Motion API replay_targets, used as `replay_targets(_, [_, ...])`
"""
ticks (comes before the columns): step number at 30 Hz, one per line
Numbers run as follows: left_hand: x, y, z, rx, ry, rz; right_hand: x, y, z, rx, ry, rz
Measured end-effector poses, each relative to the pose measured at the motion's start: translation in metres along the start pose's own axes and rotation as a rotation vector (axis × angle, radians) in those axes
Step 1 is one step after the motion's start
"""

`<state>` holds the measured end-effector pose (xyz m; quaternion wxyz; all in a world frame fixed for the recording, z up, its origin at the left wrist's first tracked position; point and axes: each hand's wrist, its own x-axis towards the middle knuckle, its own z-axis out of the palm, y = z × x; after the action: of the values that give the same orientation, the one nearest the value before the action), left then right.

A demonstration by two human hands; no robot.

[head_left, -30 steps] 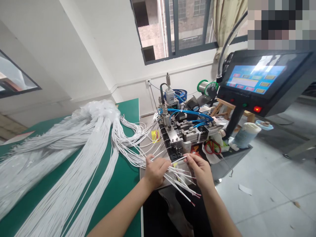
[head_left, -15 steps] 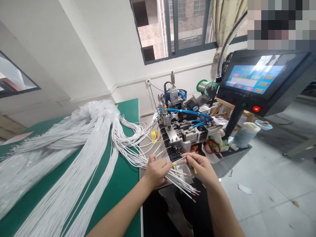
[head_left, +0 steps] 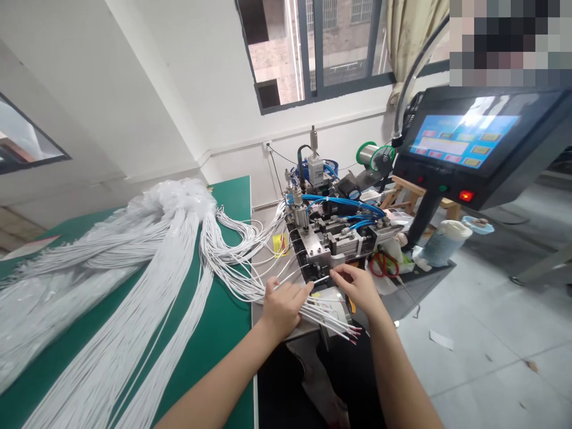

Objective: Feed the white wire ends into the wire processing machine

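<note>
since a second ago the right hand has moved up from the fanned wires to the front of the machine, pinching one white wire at its slot. the left hand stays closed on the fan of white wires, whose red tips stick out past the bench edge.

2 hands, 1 touchscreen, 1 scissors, 1 solder spool
</note>
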<state>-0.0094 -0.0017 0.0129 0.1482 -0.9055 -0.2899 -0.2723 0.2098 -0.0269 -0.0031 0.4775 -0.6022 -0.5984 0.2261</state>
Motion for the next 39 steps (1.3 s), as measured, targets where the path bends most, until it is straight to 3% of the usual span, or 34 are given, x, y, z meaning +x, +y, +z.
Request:
replay_targets(5, [0.001, 0.001, 0.004, 0.000, -0.079, -0.065, 0.010, 0.010, 0.006, 0.092, -0.102, 0.007])
replay_targets(9, [0.002, 0.000, 0.006, -0.040, -0.136, -0.092, 0.014, 0.022, 0.012, 0.373, -0.178, 0.132])
replay_targets(12, [0.001, 0.000, 0.007, -0.064, -0.152, -0.103, 0.013, 0.028, 0.018, 0.495, -0.179, 0.227])
replay_targets(20, [0.001, 0.002, 0.005, -0.086, -0.104, -0.130, 0.001, 0.024, 0.021, 0.536, -0.144, 0.273])
replay_targets(27, [-0.001, 0.002, 0.005, -0.122, -0.084, -0.129, -0.011, 0.012, -0.001, 0.417, -0.031, 0.256])
replay_targets(39, [-0.001, 0.002, 0.003, -0.190, -0.137, -0.154, -0.037, -0.020, -0.057, 0.174, -0.064, 0.221])
